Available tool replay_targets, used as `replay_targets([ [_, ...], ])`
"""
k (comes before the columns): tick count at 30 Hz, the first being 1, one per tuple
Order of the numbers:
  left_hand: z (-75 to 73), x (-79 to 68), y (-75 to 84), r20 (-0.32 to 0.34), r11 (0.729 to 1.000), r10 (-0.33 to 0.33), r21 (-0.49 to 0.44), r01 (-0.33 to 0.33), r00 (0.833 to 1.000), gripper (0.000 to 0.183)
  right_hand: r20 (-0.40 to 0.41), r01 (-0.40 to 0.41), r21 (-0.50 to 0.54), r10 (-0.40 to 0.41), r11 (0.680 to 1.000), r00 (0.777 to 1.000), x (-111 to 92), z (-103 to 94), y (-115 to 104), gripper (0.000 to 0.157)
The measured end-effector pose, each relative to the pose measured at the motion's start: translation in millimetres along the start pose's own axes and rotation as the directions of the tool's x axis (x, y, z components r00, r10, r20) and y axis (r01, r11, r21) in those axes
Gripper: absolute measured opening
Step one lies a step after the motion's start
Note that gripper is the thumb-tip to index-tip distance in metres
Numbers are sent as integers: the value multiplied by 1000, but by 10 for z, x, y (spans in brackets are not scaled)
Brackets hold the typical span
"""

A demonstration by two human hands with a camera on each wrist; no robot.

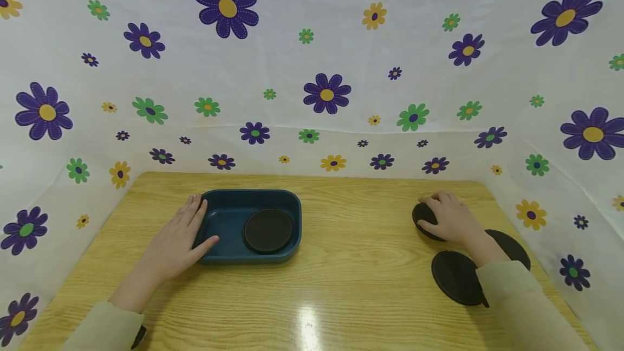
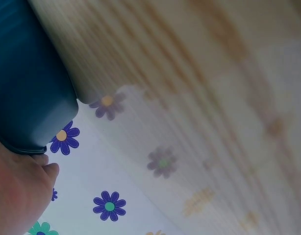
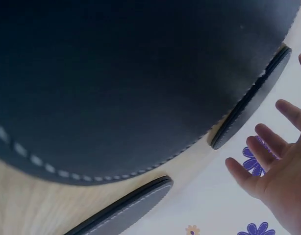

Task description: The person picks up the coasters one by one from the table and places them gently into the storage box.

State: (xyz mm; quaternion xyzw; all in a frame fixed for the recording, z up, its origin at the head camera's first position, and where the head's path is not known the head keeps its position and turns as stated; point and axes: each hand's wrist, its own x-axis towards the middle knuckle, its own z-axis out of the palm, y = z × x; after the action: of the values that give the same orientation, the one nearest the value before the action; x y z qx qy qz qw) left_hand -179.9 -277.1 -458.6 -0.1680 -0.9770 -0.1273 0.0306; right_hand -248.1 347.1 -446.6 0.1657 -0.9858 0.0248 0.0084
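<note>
Operator: Report hand condition and fault risks.

Inspector: The left hand [image 1: 176, 242] rests against the left rim of the tray [image 1: 226, 226], fingers close together, thumb apart. The right hand [image 1: 450, 218] is over the far disc [image 1: 423, 213], fingers loosely spread; contact cannot be confirmed. Possible fault: the fingertips slip and push that disc, because its flat, thin edge offers little purchase. Possible fault: the right sleeve [image 1: 512, 286] drags the near disc [image 1: 453, 278], because the forearm passes close to it.

Operator: State quantities and locations.

Inspector: Tray: one, on the table [image 1: 351, 259], left of centre. Black round discs: four visible. The inner disc [image 1: 268, 230] lies in the tray; the far disc, near disc and outer disc [image 1: 511, 249] lie at right.
</note>
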Motion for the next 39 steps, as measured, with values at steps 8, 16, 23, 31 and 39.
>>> replay_targets([
  [8,-24,-3,10,2,1000,-3,-19,3,1000,94,73,-81,46,77,996,994,-38,81,47,80],
  [16,-24,14,4,5,1000,3,-4,-3,1000,94,109,-103,70,95,992,989,-60,108,22,84],
  [23,-34,14,8,7,1000,0,-8,0,1000,95,104,-122,76,113,990,988,-15,154,28,83],
  [31,-37,13,-2,2,1000,-4,-7,4,1000,95,102,-129,91,120,987,988,18,119,-7,84],
  [39,-9,13,-7,6,1000,2,1,-2,1000,95,73,-111,67,106,992,992,-8,138,-28,86],
])
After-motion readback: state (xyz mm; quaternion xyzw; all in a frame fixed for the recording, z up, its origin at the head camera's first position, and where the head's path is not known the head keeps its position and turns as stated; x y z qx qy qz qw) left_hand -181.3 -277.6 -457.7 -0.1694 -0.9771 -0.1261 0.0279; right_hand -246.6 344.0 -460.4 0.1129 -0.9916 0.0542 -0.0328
